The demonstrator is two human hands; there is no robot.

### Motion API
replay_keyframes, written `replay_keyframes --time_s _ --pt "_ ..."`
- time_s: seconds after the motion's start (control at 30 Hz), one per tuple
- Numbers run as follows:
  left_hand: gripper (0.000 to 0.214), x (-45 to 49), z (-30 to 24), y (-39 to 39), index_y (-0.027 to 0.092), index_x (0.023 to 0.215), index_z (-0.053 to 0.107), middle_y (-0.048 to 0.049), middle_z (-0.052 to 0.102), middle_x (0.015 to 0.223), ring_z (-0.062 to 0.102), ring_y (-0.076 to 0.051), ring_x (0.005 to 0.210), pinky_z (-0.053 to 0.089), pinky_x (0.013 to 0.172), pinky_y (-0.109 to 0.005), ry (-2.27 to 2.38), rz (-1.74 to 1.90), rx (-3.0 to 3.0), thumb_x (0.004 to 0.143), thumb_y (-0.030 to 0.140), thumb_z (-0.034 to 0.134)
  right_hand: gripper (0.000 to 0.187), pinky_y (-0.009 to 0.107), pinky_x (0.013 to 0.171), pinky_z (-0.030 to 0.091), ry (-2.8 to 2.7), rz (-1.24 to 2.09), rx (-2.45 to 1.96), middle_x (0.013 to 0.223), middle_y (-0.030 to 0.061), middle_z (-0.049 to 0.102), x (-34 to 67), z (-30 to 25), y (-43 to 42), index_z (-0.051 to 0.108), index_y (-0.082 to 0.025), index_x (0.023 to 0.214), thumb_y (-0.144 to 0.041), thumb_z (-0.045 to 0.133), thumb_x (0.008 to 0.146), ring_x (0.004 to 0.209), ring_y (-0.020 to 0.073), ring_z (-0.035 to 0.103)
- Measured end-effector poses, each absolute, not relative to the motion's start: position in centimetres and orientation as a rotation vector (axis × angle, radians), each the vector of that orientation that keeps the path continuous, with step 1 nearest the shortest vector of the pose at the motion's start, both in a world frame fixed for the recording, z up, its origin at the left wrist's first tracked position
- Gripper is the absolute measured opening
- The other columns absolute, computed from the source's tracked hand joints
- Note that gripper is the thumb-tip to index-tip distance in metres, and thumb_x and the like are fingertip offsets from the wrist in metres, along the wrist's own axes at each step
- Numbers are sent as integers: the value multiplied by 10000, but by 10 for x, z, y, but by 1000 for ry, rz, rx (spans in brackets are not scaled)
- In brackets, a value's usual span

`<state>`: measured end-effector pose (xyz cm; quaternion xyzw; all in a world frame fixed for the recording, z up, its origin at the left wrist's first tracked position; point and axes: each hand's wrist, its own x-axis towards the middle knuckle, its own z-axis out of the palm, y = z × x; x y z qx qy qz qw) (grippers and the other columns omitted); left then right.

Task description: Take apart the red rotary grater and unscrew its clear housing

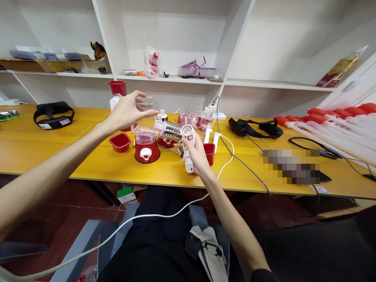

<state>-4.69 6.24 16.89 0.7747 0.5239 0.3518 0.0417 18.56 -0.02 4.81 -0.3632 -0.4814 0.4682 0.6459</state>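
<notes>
Now | left hand (126,111) pinches clear cup (146,104) | right hand (199,156) grips white handle (189,166)

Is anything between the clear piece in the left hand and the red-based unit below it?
Nothing visible. The clear piece in the left hand hangs above the red-based unit, open air between. The white handle with its drum, in the right hand, lies beside, not between.

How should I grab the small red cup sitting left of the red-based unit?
Probably by the rim: pinch two opposite walls of the small red cup, coming straight down from above. It stands upright, mouth up, low and squarish, apart from the red-based unit.
</notes>
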Motion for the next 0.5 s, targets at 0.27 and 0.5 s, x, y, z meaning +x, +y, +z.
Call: replay_keyframes --time_s 0.27,0.5 --pt "757 -44 169 56 206 1386 579 -152 738 1266 683 -350 1194 512 1012 -456 1654 1072 2340 793 639 759 439 161 367 448 -1087 1136 -863 847 -1 641 200 47 14 545 -208 1010 -433 812 743 618 121 671" --pt "817 -39 166 54 205 1419 530 -162 730 1244 618 -385 1270 467 1022 -491 1816 1111 2306 807 719 692 498 175 364 412 -989 1096 -853 667 -29 689 205 51 21 551 -190 911 -452 881 646 398 66 523"
